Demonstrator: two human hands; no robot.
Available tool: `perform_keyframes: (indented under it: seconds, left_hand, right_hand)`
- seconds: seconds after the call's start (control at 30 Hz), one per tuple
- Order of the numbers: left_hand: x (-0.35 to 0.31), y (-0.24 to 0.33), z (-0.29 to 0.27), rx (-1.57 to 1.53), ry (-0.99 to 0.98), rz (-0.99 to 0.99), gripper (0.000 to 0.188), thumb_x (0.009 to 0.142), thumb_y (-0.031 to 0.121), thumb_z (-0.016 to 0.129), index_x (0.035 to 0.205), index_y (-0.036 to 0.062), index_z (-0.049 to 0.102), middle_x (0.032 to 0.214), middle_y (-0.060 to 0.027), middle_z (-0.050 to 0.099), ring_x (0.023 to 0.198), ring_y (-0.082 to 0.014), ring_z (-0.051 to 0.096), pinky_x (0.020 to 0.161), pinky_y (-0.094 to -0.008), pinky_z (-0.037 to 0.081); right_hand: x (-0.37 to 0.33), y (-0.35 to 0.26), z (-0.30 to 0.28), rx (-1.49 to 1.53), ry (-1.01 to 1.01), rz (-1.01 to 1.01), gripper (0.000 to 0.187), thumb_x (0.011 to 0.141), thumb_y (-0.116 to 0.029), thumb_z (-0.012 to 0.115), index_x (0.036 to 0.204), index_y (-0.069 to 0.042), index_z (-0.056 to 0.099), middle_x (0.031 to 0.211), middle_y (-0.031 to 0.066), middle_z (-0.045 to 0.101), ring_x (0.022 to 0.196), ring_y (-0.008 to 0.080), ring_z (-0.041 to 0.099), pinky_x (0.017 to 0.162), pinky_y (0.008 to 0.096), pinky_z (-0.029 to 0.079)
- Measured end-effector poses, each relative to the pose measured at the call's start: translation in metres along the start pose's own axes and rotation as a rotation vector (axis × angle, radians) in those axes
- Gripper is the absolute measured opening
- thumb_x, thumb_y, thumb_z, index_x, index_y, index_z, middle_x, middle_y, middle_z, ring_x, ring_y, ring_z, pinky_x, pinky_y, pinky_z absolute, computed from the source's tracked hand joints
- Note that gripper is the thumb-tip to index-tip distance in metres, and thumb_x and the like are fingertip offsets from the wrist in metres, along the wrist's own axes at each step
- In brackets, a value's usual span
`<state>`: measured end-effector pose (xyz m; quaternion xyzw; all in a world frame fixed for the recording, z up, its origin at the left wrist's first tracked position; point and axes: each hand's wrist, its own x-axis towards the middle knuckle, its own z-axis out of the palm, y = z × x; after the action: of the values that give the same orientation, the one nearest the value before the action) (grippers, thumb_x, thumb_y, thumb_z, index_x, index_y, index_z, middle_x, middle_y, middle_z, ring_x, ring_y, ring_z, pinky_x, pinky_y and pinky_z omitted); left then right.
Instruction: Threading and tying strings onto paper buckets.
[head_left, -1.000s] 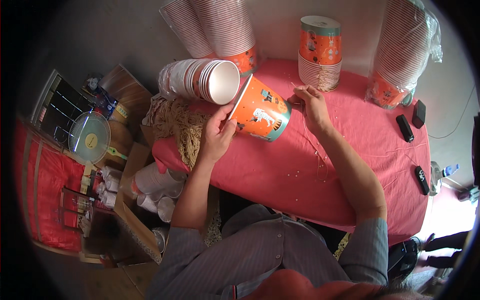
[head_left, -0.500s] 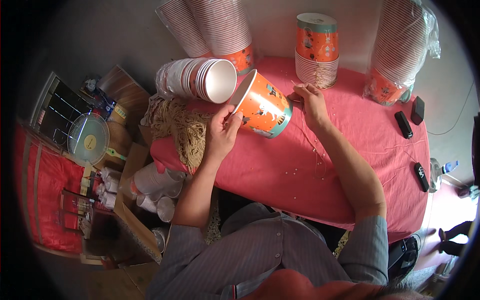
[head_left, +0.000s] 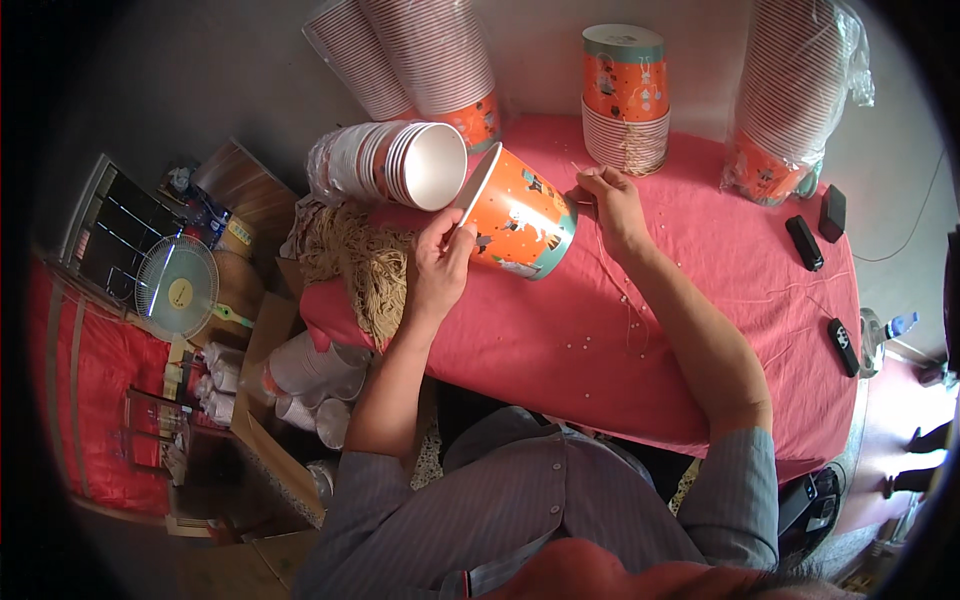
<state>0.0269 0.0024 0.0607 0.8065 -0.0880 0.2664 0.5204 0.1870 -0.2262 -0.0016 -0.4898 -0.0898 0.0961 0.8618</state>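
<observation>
Several cup stacks [head_left: 435, 50], cords [head_left: 375, 275], held cup [head_left: 520, 215]

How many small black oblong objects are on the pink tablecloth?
3: a boxy one at the far right edge, another just left, a white-marked one lower down. Others may be hidden.

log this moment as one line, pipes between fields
left hand: gripping orange cup near rim | right hand: pinching thin string beside cup base | red cloth: loose white beads
</observation>
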Motion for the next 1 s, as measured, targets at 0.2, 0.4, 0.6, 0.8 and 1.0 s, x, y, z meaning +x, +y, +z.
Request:
perform_keyframes:
  seconds: [0.2, 0.4, 0.6, 0.8, 1.0]
  left_hand:
    - [0.0, 0.0, 0.008, -0.01, 0.106, 0.005, 0.018, 0.105, 0.011, 0.06, 0.092, -0.0006, 0.057, 0.072, 0.0028, 0.046, 0.068, -0.0049, 0.041, 0.06, -0.0284, 0.036]
    - [0.003, 0.0, 0.005, 0.033, 0.063, -0.011, 0.016, 0.108, 0.012, 0.06, 0.1, -0.0021, 0.062, 0.075, 0.0038, 0.047, 0.07, -0.0047, 0.042, 0.062, -0.0275, 0.037]
    - [0.0, 0.003, 0.01, -0.097, 0.076, -0.039, 0.019, 0.113, 0.017, 0.058, 0.111, -0.0015, 0.064, 0.084, 0.0047, 0.052, 0.078, -0.0047, 0.045, 0.069, -0.0254, 0.039]
    - [-0.012, 0.017, 0.01, -0.184, -0.158, -0.119, 0.029, 0.114, 0.021, 0.061, 0.133, -0.0006, 0.065, 0.097, 0.0018, 0.064, 0.09, -0.0055, 0.056, 0.082, -0.0265, 0.049]
    - [-0.016, 0.03, 0.01, -0.239, -0.111, -0.1, 0.033, 0.113, 0.007, 0.061, 0.144, -0.0032, 0.058, 0.117, -0.0039, 0.072, 0.105, -0.0064, 0.064, 0.094, -0.0242, 0.051]
  right_hand:
    - [-0.002, 0.002, 0.006, -0.015, 0.008, -0.034, 0.009, 0.105, -0.011, 0.064, 0.102, -0.002, 0.065, 0.093, 0.01, 0.073, 0.088, 0.0197, 0.074, 0.082, 0.037, 0.065]
    - [-0.005, -0.005, 0.008, -0.095, 0.01, -0.026, 0.01, 0.106, -0.011, 0.065, 0.103, -0.001, 0.067, 0.093, 0.0081, 0.074, 0.089, 0.0175, 0.074, 0.084, 0.0352, 0.061]
    - [-0.038, -0.037, 0.044, -0.324, -0.116, -0.485, 0.01, 0.106, -0.011, 0.067, 0.104, 0.0, 0.069, 0.094, 0.0049, 0.075, 0.092, 0.0112, 0.069, 0.086, 0.0294, 0.055]
    - [-0.056, -0.037, 0.056, -0.543, -0.185, -0.442, 0.011, 0.104, -0.008, 0.066, 0.11, 0.0, 0.07, 0.093, 0.0087, 0.077, 0.084, 0.0134, 0.072, 0.077, 0.0335, 0.059]
    - [-0.061, -0.047, 0.059, -0.527, -0.221, -0.469, 0.011, 0.103, -0.011, 0.069, 0.109, -0.002, 0.072, 0.094, 0.0114, 0.079, 0.081, 0.017, 0.074, 0.076, 0.0354, 0.059]
